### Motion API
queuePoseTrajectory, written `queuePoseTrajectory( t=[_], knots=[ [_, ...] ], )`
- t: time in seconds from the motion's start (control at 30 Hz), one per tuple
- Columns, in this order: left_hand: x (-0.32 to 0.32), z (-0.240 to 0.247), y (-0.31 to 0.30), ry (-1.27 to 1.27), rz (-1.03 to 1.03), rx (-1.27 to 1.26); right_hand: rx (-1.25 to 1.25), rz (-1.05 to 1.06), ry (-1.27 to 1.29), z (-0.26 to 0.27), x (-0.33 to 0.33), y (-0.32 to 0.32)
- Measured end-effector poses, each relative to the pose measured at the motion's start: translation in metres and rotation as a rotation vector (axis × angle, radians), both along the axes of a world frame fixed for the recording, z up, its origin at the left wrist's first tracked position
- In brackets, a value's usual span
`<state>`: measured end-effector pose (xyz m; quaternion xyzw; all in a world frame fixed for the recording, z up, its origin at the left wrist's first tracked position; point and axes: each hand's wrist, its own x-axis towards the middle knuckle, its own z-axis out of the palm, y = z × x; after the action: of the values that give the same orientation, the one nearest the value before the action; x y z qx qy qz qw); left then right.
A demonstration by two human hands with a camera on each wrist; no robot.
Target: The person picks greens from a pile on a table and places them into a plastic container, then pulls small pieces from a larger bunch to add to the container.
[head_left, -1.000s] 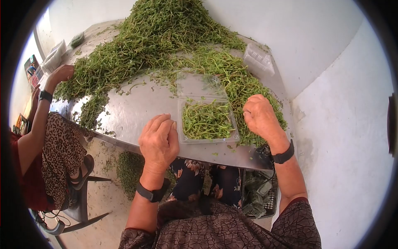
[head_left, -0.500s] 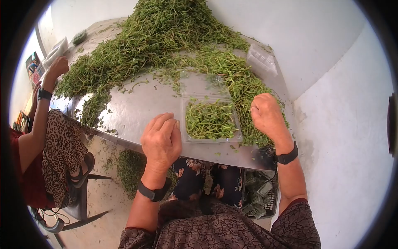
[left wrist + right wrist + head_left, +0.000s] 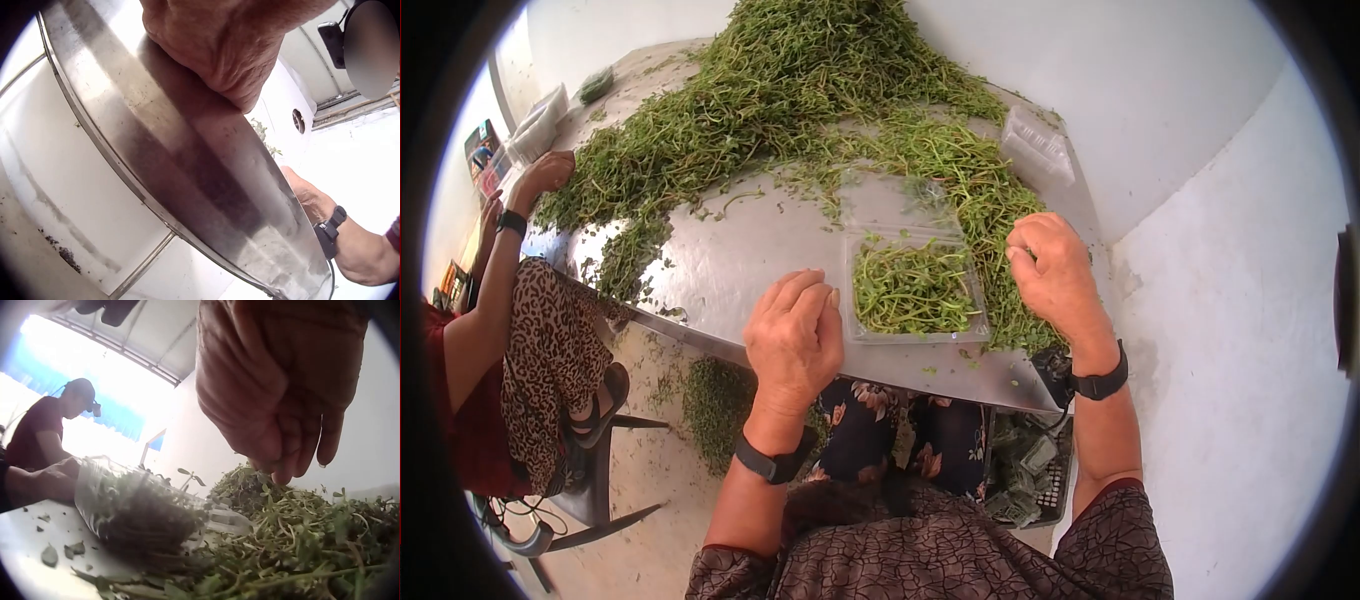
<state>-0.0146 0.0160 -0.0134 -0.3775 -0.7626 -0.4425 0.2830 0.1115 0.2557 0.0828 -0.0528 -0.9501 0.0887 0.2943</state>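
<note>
A clear plastic box (image 3: 983,325) filled with leafy green stems (image 3: 912,290) stands near the table's front edge, its transparent lid (image 3: 895,205) folded back. My left hand (image 3: 795,335) is beside the box's left side, fingers loosely bent, with nothing seen in them. In the left wrist view mostly the heel of that hand (image 3: 219,50) shows. Right of the box, my right hand (image 3: 1055,275) is over loose greens (image 3: 990,210). Its fingers hang down, relaxed and slightly bent, in the right wrist view, with the tips (image 3: 284,475) close above the stems; no bunch shows in them.
A large heap of greens (image 3: 800,90) covers the back of the metal table (image 3: 730,270). Clear empty boxes (image 3: 1037,148) lie at the back right. Another person's hand (image 3: 548,172) is by the heap at left. Below the table stands a black crate (image 3: 1055,470) with packed boxes.
My right hand has shifted slightly right and its fingers have loosened. My left hand stays beside the box. The other person's hand lifted from the heap's edge and came back down.
</note>
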Motion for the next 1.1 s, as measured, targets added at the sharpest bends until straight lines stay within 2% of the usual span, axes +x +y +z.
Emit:
queuePoseTrajectory(
  t=[0.3, 0.5, 0.8, 1.1],
  knots=[
    [0.0, -0.001, 0.0, 0.006, 0.004, -0.003, -0.01, 0.196, 0.018, 0.017, -0.016, -0.028],
    [0.0, 0.0, 0.0, 0.002, 0.004, -0.001, 0.038, 0.315, -0.011, 0.008, -0.028, -0.037],
    [0.0, 0.001, 0.0, 0.002, 0.002, 0.002, 0.07, 0.368, -0.116, -0.012, -0.037, -0.04],
    [0.0, 0.001, 0.0, 0.003, 0.002, 0.002, 0.033, 0.396, -0.073, -0.006, -0.036, -0.045]
  ],
)
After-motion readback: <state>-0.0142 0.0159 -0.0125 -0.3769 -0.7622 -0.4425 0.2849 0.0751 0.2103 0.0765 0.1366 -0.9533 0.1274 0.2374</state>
